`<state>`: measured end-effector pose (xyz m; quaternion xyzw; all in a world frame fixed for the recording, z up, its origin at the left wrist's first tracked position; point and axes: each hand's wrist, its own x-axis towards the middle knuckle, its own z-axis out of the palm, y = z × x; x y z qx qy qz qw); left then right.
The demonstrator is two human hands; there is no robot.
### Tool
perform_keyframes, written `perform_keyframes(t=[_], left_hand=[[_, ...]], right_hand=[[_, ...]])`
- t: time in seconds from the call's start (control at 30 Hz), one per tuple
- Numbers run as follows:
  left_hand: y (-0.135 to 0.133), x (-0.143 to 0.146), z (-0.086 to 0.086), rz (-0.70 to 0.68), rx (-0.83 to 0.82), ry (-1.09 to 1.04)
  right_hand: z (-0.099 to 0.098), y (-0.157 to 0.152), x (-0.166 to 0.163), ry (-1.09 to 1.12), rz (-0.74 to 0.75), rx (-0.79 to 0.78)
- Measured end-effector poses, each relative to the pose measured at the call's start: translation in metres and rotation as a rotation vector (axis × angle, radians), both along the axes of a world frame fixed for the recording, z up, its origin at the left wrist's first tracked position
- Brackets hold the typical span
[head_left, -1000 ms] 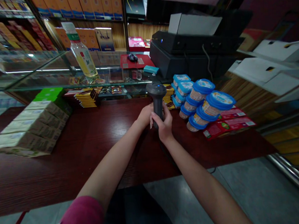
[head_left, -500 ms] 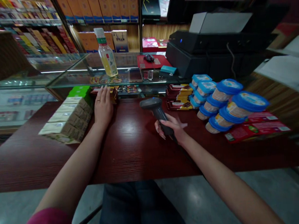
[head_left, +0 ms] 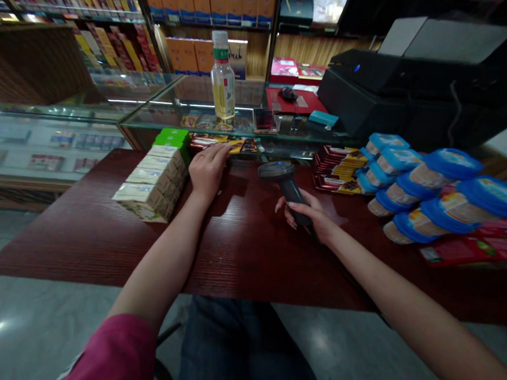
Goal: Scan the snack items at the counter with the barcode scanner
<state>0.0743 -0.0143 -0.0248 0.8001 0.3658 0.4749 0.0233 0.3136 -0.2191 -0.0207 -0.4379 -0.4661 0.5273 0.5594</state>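
My right hand [head_left: 308, 212] is wrapped round the handle of a black barcode scanner [head_left: 294, 193], whose head points left above the counter. At the counter's back, my left hand [head_left: 210, 172] has its fingers bent over a brown-and-yellow chocolate bar [head_left: 236, 147]; the thumb is mostly hidden. Close to that hand's left side stands a row of beige cartons [head_left: 145, 190] with a green pack [head_left: 172, 138] at the far end. Right of the scanner lies a stack of brown-and-yellow chocolate bars [head_left: 337, 171]. Beside it are stacked blue-lidded tubs [head_left: 424, 198].
Red packs [head_left: 460, 251] lie near the tubs on the dark wooden counter [head_left: 240, 264]. Behind is a glass case [head_left: 148, 119] bearing a bottle of yellow drink [head_left: 223, 84], a mouse [head_left: 288, 93] and a turquoise object [head_left: 324, 119]. Black equipment [head_left: 359, 99] stands back right.
The camera view has swung left, so things appear farther right. My left hand has turned rightward, with a bar showing by its fingertips. My right hand still holds the scanner.
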Motion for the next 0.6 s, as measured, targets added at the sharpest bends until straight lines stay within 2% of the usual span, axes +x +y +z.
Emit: perform_keyframes(t=[0.1,0.23,0.37,0.5,0.6], left_hand=[[-0.018,0.010,0.002,-0.058,-0.014,-0.079],[-0.029,0.022,0.004,-0.092,-0.117,-0.258],[-0.024,0.034,-0.003,-0.105,-0.319,-0.468],[-0.013,0.043,-0.019,-0.112,-0.534,-0.605],[-0.008,0.044,-0.027,-0.132,-0.633,-0.680]], right_hand=[[-0.004,0.014,-0.009,-0.029,-0.052,0.023],[-0.006,0.012,-0.013,-0.014,-0.077,0.034],[-0.005,0.002,-0.011,-0.012,-0.010,0.018],[-0.001,-0.001,-0.010,-0.072,0.041,0.006],[0.000,0.000,-0.012,-0.119,0.064,0.010]])
